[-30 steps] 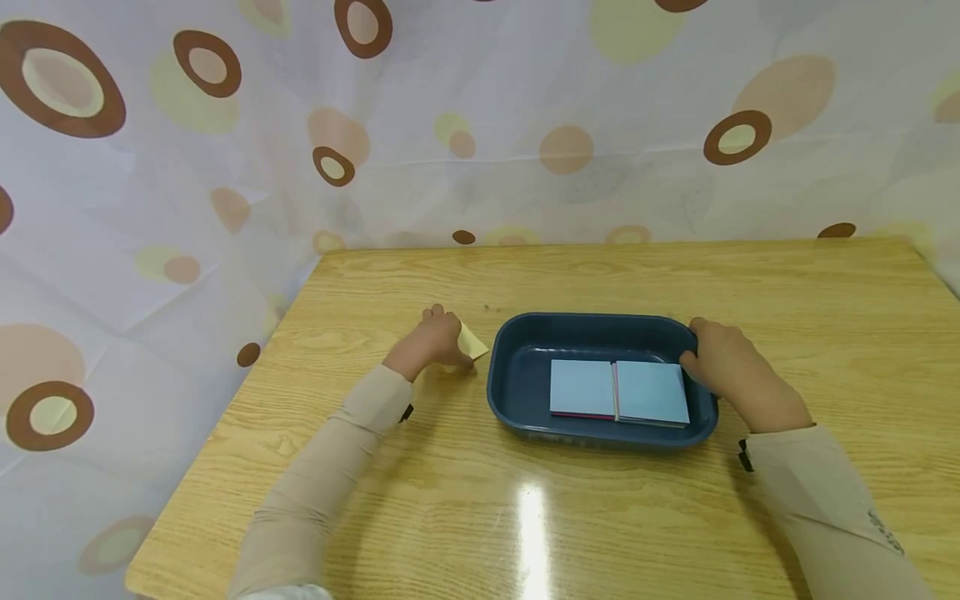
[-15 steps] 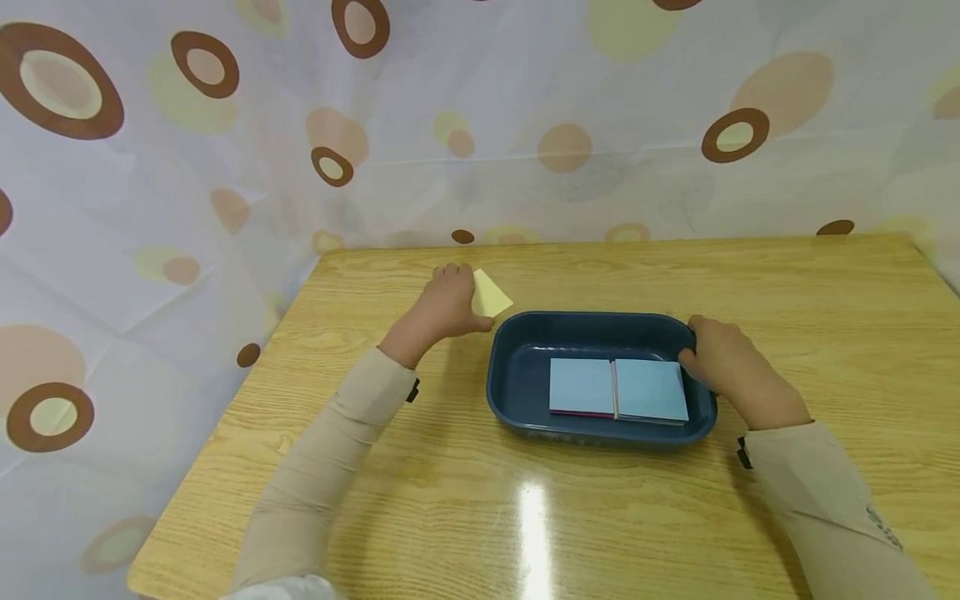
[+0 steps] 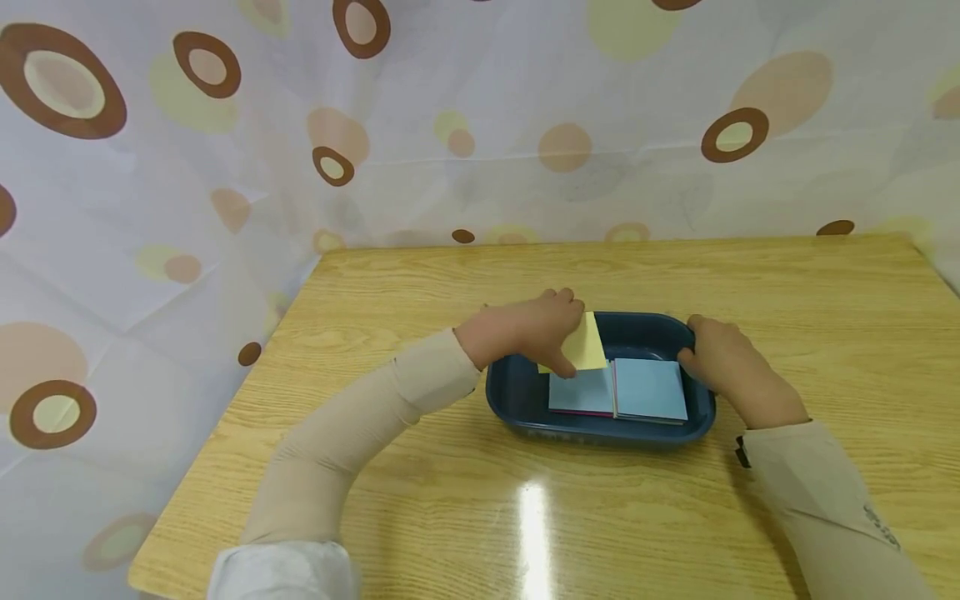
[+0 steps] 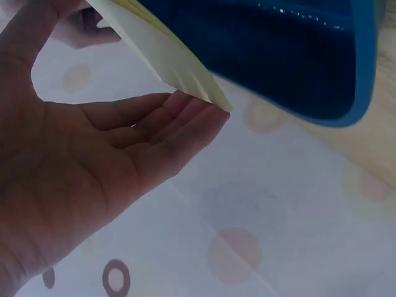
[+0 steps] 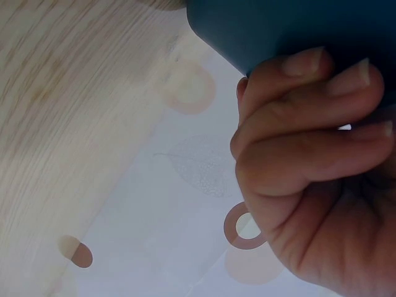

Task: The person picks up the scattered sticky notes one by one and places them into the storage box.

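Observation:
My left hand [image 3: 551, 327] pinches a yellow note pad [image 3: 591, 343] between thumb and fingers, over the left half of a dark blue plastic basin [image 3: 600, 437]. In the left wrist view the pad [image 4: 164, 55] shows its sheet edges, with the fingertips at its lower edge and the basin wall [image 4: 362, 74] beyond. Two stacks of light blue note paper lie side by side in the basin, the right stack [image 3: 651, 390] in full view, the left stack [image 3: 581, 392] partly covered by the yellow pad. My right hand [image 3: 731, 367] grips the basin's right end, fingers curled against its outer wall [image 5: 266, 31].
The basin stands on a light wood-grain table [image 3: 420, 500]. Behind the table and along its left hangs a pale curtain [image 3: 480, 183] with brown and cream circles. Light reflects off the tabletop in front of the basin.
My left hand has lifted the yellow note pad from the table left of the basin and carried it right, over the basin. The right hand and basin have stayed in place.

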Demonstrator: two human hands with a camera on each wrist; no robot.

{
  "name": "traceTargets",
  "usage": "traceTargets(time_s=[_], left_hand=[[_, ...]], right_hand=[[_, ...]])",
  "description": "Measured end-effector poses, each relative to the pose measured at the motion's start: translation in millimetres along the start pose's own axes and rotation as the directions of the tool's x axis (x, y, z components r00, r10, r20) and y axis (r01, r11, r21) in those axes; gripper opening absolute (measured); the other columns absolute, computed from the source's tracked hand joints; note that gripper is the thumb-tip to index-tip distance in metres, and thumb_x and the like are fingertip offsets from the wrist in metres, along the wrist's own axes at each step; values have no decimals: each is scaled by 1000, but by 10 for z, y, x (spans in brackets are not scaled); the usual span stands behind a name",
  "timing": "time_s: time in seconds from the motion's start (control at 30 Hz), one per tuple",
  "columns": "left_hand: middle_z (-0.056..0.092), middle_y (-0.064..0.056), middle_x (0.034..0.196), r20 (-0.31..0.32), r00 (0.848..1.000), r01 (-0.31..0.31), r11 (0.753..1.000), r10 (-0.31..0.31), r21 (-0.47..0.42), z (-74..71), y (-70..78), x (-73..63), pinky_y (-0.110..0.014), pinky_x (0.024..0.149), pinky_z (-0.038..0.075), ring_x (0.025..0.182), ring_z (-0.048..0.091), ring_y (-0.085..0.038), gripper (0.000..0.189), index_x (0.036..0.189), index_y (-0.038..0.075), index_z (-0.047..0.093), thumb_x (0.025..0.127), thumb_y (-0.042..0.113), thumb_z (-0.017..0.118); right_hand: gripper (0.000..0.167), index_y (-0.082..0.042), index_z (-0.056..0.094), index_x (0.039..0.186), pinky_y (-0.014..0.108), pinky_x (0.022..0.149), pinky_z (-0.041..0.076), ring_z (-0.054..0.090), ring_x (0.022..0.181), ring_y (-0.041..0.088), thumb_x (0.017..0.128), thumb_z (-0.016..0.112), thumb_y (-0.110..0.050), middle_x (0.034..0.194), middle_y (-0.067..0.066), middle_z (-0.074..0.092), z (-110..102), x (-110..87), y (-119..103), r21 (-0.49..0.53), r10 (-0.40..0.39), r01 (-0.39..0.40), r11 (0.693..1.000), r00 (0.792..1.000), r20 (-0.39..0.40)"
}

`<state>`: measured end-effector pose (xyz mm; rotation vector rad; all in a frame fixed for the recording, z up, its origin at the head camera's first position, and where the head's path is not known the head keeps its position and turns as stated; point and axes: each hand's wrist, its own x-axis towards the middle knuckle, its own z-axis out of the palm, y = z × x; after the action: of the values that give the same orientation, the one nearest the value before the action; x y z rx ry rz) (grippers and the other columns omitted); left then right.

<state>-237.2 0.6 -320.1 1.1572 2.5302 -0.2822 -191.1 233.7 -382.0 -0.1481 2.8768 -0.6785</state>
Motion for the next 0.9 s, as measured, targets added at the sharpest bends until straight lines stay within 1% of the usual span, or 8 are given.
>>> traceTargets(time_s=[0.1,0.2,0.3,0.33,0.47,0.63,0.77,0.9], left_hand=[[45,-13,134,100,995,-29,997,22,71,61,81,160,-31,92,39,111,44,-23,71,138,3,46,86,47,67],[42,-12,139,185,982,-59,990,35,126,123,137,283,-33,96,38,116,42,-23,65,138,7,49,88,47,64],[41,-11,141,244,969,-88,984,48,158,180,178,358,-33,98,37,117,39,-22,65,140,9,48,90,48,62],[41,-11,140,256,965,-92,982,47,164,194,193,372,-32,97,37,114,39,-21,66,140,9,48,89,48,62],[41,-9,140,280,959,-104,976,47,192,230,251,388,-30,96,37,112,39,-19,67,140,9,48,89,49,63],[40,-9,142,282,958,-120,966,53,227,239,295,392,-29,99,36,117,39,-19,71,142,8,45,88,51,63],[39,-10,143,279,958,-132,966,67,222,250,306,412,-29,101,36,122,39,-20,73,142,6,44,88,50,64],[37,-10,145,291,954,-135,967,68,218,270,317,448,-29,102,36,125,39,-20,72,143,7,43,88,49,63]], right_hand=[[34,22,42,114,36,54,47,56,67,31,91,51,-1,97,38,55,2,6,0,-3,1,-1,1000,1000,-1],[33,22,43,113,36,54,47,56,67,31,91,51,-1,96,37,55,2,7,2,-6,-4,4,1000,1000,-4],[33,22,43,113,36,54,48,56,67,31,91,51,-1,97,37,55,5,7,-3,-2,-4,4,1000,1000,-1],[32,22,43,113,36,54,48,57,67,31,91,51,-1,98,37,55,7,6,-6,1,-3,3,1000,1000,0],[36,23,41,117,37,56,49,58,71,32,91,51,-1,104,41,54,7,1,-19,4,4,-4,1000,1000,7],[41,24,38,121,40,60,50,58,75,35,91,51,-1,109,43,51,2,0,-13,-5,7,-7,1000,1000,5],[41,24,38,122,40,59,50,58,75,35,91,51,-1,109,44,51,-5,-6,-11,-4,9,-9,1000,1000,7],[40,24,39,121,39,58,49,58,73,34,91,50,-1,108,43,52,-5,-12,-1,-1,9,-9,1000,1000,8]])
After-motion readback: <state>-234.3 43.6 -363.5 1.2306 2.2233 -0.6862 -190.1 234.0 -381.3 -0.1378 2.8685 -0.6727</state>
